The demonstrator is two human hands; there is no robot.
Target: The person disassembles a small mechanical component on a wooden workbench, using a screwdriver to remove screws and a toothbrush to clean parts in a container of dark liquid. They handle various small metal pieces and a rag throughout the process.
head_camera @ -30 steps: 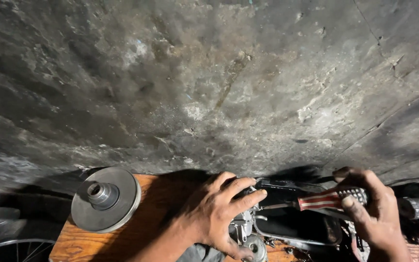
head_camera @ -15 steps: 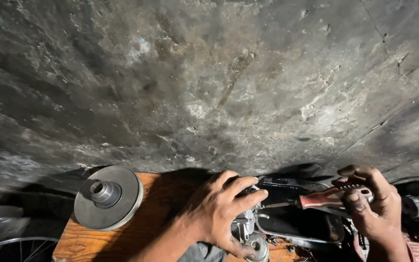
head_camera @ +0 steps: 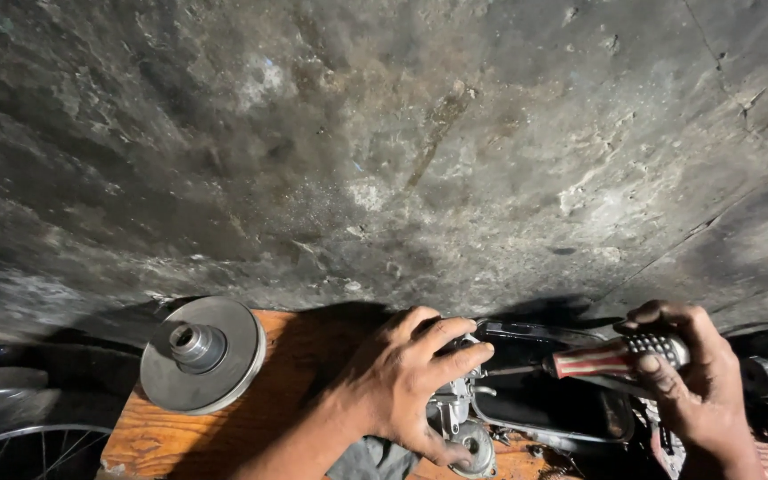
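No packages, labels, signs or screens show here. Only bare metal parts, wood and a rough wall.

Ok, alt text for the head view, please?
The left hand steadies a metal engine part on a wooden board while the right hand holds a red-handled screwdriver against it. A round metal pulley sits left, below a stained wall.

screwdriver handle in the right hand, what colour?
Red with pale lengthwise stripes and a dark studded butt end on the screwdriver handle; right hand grips it. Head view.
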